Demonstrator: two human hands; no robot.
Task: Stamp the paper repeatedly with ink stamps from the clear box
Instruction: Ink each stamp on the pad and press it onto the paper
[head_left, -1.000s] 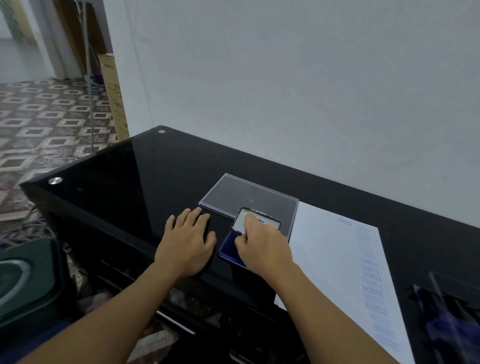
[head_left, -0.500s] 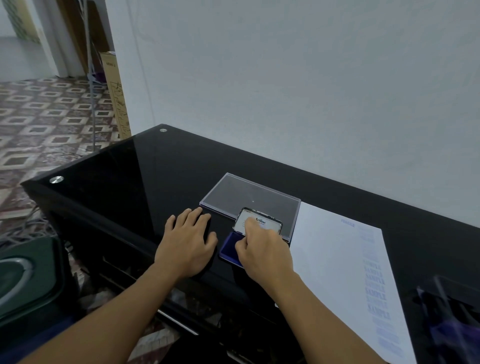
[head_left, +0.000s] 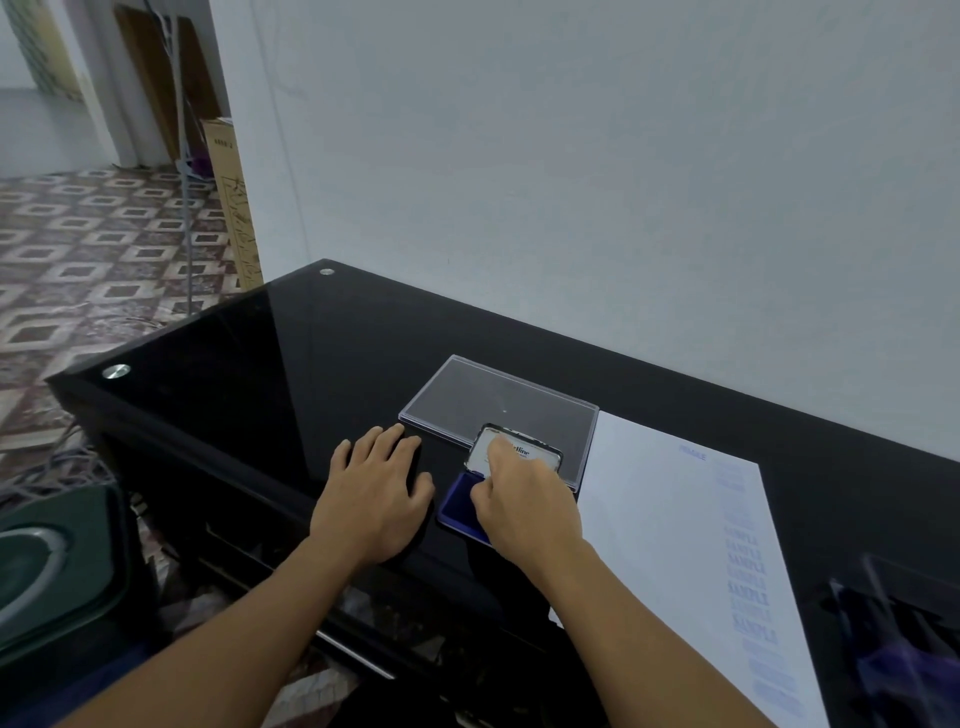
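Observation:
A blue ink pad (head_left: 456, 508) lies open on the black glass table (head_left: 260, 364), its white-labelled lid (head_left: 537, 453) tilted up behind it. My right hand (head_left: 524, 506) is over the pad with fingers curled down, gripping a stamp that the hand hides almost wholly. My left hand (head_left: 374, 493) rests flat on the table just left of the pad. The white paper (head_left: 654, 519) lies to the right, with a column of blue "SAMPLE" prints along its right side. The clear box (head_left: 909, 649) stands at the lower right, with dark stamps inside.
A flat clear lid (head_left: 493, 400) lies behind the ink pad, touching the paper's left edge. The wall runs close behind the table. A dark green object (head_left: 52, 561) sits on the floor at the left, and a cardboard box (head_left: 234, 208) leans by the doorway.

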